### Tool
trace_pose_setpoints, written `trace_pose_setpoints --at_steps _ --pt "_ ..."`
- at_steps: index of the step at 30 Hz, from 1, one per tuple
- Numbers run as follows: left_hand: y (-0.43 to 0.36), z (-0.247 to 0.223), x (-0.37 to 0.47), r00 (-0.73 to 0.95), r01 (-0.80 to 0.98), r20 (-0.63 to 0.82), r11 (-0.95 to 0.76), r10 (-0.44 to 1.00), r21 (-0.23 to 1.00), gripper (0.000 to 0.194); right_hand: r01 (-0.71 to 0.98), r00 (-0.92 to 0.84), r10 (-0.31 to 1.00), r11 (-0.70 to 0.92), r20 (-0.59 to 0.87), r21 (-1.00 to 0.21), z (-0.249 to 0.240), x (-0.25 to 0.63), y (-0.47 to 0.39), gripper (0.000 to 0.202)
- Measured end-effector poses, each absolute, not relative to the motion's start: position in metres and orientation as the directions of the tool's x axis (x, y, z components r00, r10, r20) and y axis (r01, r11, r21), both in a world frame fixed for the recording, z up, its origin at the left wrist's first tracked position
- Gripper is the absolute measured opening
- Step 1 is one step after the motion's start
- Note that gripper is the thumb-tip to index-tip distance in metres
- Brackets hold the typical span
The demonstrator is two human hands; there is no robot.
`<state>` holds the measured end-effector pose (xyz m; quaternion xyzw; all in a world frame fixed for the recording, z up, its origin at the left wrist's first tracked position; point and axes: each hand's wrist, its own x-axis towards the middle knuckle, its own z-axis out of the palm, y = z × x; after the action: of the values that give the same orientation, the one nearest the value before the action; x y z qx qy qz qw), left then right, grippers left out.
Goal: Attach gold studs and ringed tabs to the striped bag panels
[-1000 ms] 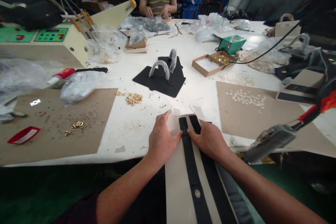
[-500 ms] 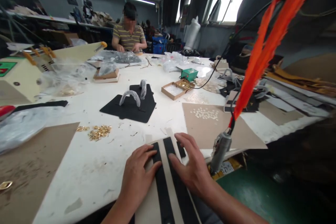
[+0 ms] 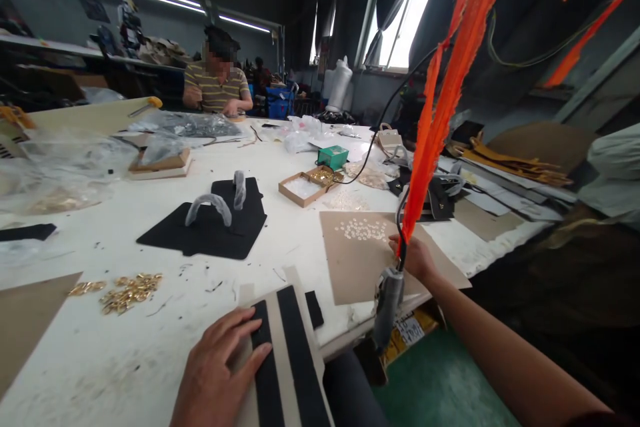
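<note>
My left hand (image 3: 223, 363) lies on a beige panel with two black stripes (image 3: 300, 353), its fingers stretched over the left stripe and slightly apart. The panel rests at the table's near edge, its lower part running out of view. Farther right, my right hand (image 3: 417, 259) is over a brown cardboard sheet (image 3: 345, 273), at the right end of a scatter of small clear rings (image 3: 363, 229). Its fingertips are drawn together there, partly hidden by a hanging orange strip (image 3: 437, 100); what they pinch is too small to make out.
A grey cylindrical tool (image 3: 389, 303) hangs on a cord before the sheet. Gold metal fittings (image 3: 131, 291) lie left, below a black piece with wrapped handles (image 3: 220, 233). Beyond are a small open box (image 3: 301, 190) and a green device (image 3: 333, 157). A person (image 3: 217, 83) works across the table.
My right hand has left the striped panel and reached right to the clear rings. My left hand stays on the panel. The view has turned right.
</note>
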<state>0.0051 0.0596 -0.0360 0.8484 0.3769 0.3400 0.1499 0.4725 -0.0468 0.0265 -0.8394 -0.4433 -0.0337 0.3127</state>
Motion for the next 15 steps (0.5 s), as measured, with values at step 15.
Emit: trace_pose_setpoints --at_steps 15 --pt "0.056 -0.022 0.009 0.512 0.492 0.492 -0.709 0.705 0.505 0.04 0.906 0.399 0.913 -0.377 0.089 -0.19 0.02 0.466 -0.109 0.025"
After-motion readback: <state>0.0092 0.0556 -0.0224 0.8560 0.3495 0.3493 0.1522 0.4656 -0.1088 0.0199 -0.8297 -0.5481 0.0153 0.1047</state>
